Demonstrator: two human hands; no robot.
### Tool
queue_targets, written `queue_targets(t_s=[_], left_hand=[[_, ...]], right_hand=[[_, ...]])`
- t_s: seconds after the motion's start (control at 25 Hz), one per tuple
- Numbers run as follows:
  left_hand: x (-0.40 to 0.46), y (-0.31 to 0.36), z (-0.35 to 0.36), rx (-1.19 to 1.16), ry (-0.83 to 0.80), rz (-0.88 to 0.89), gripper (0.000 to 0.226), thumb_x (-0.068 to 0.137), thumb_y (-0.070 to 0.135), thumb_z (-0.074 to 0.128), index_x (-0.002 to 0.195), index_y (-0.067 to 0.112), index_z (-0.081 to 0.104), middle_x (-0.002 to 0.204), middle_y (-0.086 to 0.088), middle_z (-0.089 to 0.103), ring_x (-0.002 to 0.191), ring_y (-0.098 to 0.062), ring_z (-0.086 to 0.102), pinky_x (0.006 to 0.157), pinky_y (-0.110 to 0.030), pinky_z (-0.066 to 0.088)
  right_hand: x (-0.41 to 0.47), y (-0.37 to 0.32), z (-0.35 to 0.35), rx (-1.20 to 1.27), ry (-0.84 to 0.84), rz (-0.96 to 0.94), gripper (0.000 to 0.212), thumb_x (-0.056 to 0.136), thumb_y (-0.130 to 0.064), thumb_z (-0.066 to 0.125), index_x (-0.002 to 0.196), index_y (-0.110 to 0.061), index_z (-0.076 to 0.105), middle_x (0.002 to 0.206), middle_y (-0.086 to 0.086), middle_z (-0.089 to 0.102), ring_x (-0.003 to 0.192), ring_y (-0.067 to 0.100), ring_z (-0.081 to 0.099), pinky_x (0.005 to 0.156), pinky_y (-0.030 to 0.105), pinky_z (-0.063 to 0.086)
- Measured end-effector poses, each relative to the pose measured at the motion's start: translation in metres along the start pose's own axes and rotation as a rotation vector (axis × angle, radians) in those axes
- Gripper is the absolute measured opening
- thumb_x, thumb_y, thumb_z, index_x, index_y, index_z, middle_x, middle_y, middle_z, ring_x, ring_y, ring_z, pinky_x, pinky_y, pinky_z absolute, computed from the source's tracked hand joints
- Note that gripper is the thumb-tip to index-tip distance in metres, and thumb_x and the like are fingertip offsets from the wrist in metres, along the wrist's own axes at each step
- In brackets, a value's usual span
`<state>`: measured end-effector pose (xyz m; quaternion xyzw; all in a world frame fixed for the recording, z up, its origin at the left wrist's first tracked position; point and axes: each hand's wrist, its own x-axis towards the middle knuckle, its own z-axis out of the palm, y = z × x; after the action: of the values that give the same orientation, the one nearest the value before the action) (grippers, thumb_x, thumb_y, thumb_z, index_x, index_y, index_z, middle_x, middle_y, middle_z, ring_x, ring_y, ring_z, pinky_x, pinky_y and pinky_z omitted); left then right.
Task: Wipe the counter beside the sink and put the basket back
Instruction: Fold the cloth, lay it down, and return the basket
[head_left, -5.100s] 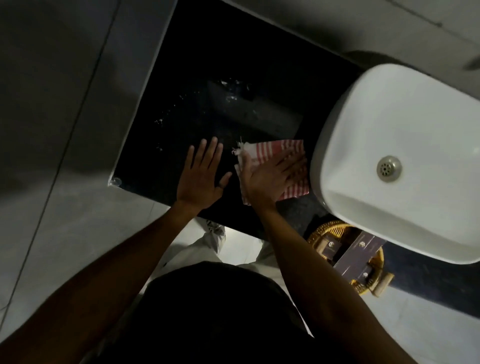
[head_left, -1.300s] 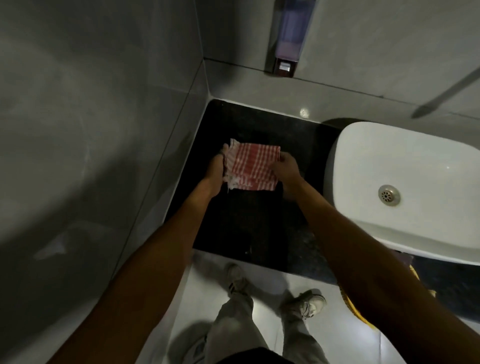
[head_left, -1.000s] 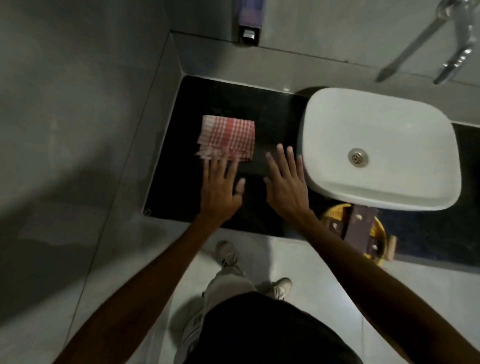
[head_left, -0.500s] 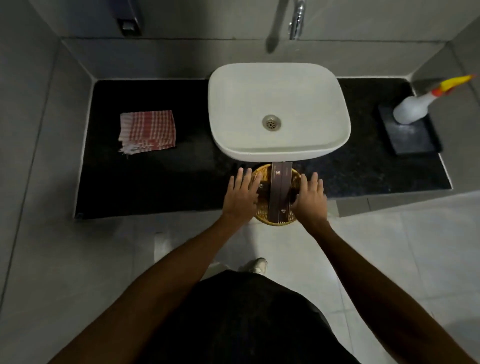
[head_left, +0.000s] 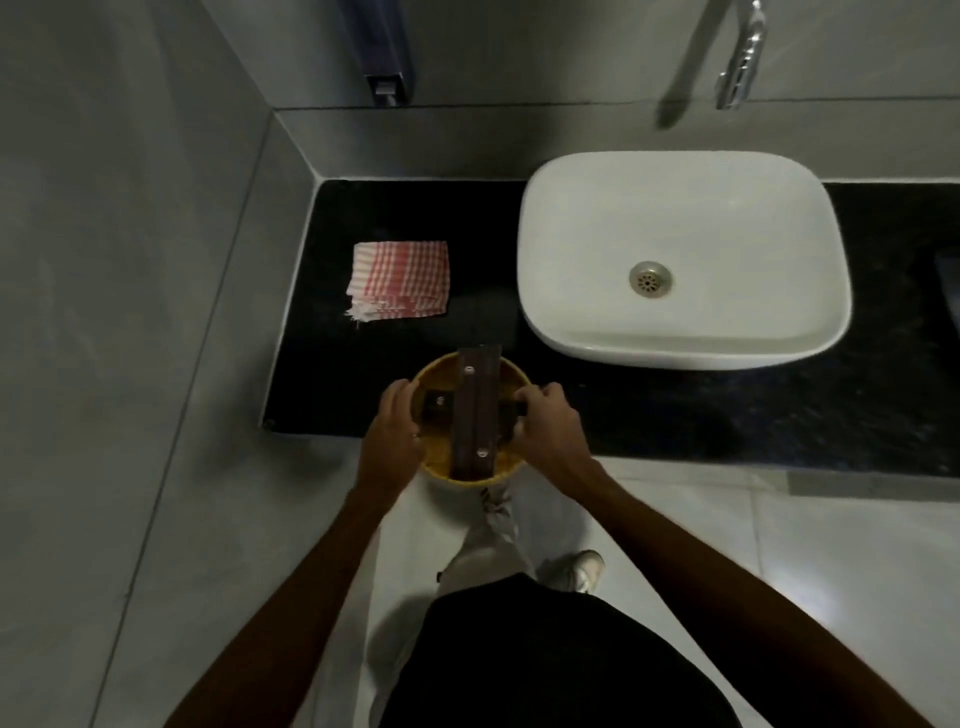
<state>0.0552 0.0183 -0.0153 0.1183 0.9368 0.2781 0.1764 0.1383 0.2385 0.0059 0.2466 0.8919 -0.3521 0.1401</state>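
Both hands grip the yellow basket (head_left: 470, 421) at the counter's (head_left: 675, 415) front edge, the left hand (head_left: 389, 436) on one side and the right hand (head_left: 545, 431) on the other. Straight ahead of the grip the dark counter lies bare up to the back wall. Ahead and to the left, the folded checked cloth (head_left: 400, 286) takes up part of that room. Ahead and to the right, the white sink (head_left: 727, 332) bulges forward, near the basket's rim. The side wall (head_left: 130, 312) closes off the left.
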Motion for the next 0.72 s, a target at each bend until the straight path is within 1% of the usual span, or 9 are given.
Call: queue_targets(t_s=[0.08,0.24,0.32,0.4,0.44,0.52,0.6,0.64,0.72], left_hand=[[0.003,-0.008,-0.011,0.004,-0.018,0.018,0.052,0.098,0.01,0.058,0.148,0.015,0.044,0.16,-0.01,0.037,0.123,-0.031,0.062,0.096,-0.046,0.06],[0.009,-0.022,-0.022,0.031,-0.105,0.054,0.065,0.095,0.001,0.061,0.155,0.009,0.039,0.165,-0.014,0.032,0.132,-0.04,0.058,0.1,-0.057,0.058],[0.01,-0.022,-0.028,0.039,-0.081,0.069,0.07,0.093,-0.004,0.061,0.157,0.007,0.037,0.167,-0.016,0.03,0.134,-0.042,0.056,0.098,-0.058,0.059],[0.019,-0.022,-0.032,0.063,0.051,0.059,0.063,0.099,0.013,0.064,0.156,0.009,0.039,0.166,-0.017,0.033,0.141,-0.04,0.049,0.108,-0.057,0.052],[0.034,-0.021,-0.036,0.038,0.111,0.033,0.062,0.101,0.027,0.063,0.156,0.012,0.039,0.166,-0.016,0.034,0.144,-0.039,0.045,0.113,-0.055,0.047],[0.086,-0.001,-0.043,-0.119,0.156,-0.1,0.064,0.103,0.044,0.058,0.157,0.016,0.036,0.165,-0.014,0.035,0.148,-0.035,0.041,0.117,-0.051,0.041],[0.141,0.021,-0.043,-0.248,0.107,-0.271,0.073,0.101,0.045,0.061,0.16,0.013,0.032,0.164,-0.016,0.036,0.148,-0.036,0.041,0.119,-0.053,0.042],[0.166,0.03,-0.041,-0.298,0.062,-0.353,0.079,0.099,0.043,0.065,0.161,0.01,0.029,0.163,-0.017,0.038,0.147,-0.038,0.044,0.117,-0.054,0.045],[0.199,0.046,-0.031,-0.377,-0.055,-0.482,0.083,0.095,0.036,0.073,0.159,0.004,0.031,0.157,-0.019,0.049,0.137,-0.04,0.055,0.107,-0.05,0.054]], right_hand=[[0.005,-0.019,-0.002,-0.009,-0.001,0.002,0.033,0.094,-0.015,0.06,0.127,-0.014,0.062,0.128,0.014,0.052,0.095,0.033,0.068,0.085,0.043,0.061],[-0.004,-0.028,0.016,-0.017,-0.073,-0.007,0.037,0.097,-0.015,0.058,0.134,-0.014,0.056,0.135,0.014,0.048,0.098,0.034,0.069,0.083,0.037,0.059],[-0.006,-0.021,0.014,-0.042,-0.049,-0.02,0.039,0.098,-0.022,0.058,0.136,-0.017,0.054,0.136,0.012,0.047,0.105,0.031,0.066,0.086,0.04,0.06],[0.001,-0.019,0.004,-0.015,0.003,-0.031,0.041,0.098,-0.033,0.058,0.136,-0.017,0.053,0.135,0.01,0.049,0.114,0.027,0.058,0.093,0.044,0.057],[0.018,-0.024,-0.002,0.049,0.057,-0.008,0.042,0.098,-0.035,0.059,0.135,-0.016,0.054,0.134,0.009,0.049,0.114,0.025,0.056,0.094,0.041,0.055],[0.067,-0.04,-0.017,0.2,0.137,0.103,0.036,0.099,-0.034,0.062,0.127,-0.013,0.057,0.125,0.006,0.052,0.102,0.016,0.056,0.083,0.023,0.05],[0.119,-0.06,-0.028,0.326,0.126,0.23,0.023,0.101,-0.032,0.062,0.11,-0.011,0.058,0.109,0.006,0.059,0.082,0.01,0.057,0.06,0.014,0.039],[0.143,-0.068,-0.026,0.366,0.101,0.273,0.024,0.101,-0.032,0.061,0.108,-0.008,0.059,0.106,0.009,0.063,0.081,0.014,0.063,0.056,0.015,0.039],[0.176,-0.083,-0.022,0.403,0.004,0.3,0.04,0.101,-0.036,0.061,0.125,-0.004,0.061,0.115,0.011,0.067,0.1,0.024,0.069,0.068,0.022,0.049]])
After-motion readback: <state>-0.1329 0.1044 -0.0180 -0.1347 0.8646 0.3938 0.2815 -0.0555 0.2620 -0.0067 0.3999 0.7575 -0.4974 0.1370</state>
